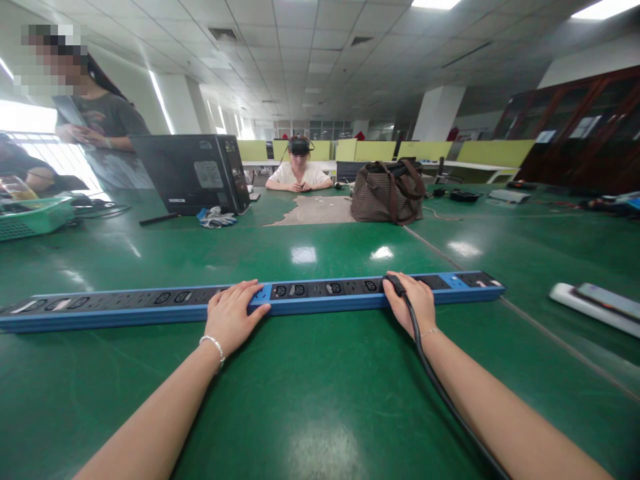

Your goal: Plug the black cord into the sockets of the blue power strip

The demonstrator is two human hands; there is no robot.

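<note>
Sockets (335, 289) run along the top of the long blue-and-black power strip (325, 305), which lies across the green table (310, 380) in front of us, beneath the fingers of both our hands. We rest our left hand (233, 317) palm down on the strip, left of its middle: the fingers reach forward over the black top face, loosely side by side, and the thumb stands well out from them, pointing right along the near edge by a blue section (265, 292). This hand is spread and has hold of nothing.

Further right along the strip, our right hand (415, 303) closes on a black plug (394, 285), pinched between thumb and bent fingers. We have it at the top face, just right of a socket, but cannot tell whether its front end sits in an outlet. Its black cable (440, 387) runs back toward us along the right forearm. Beyond the strip we see a computer case (190, 175), gloves (216, 217) and a brown bag (385, 193).
</note>
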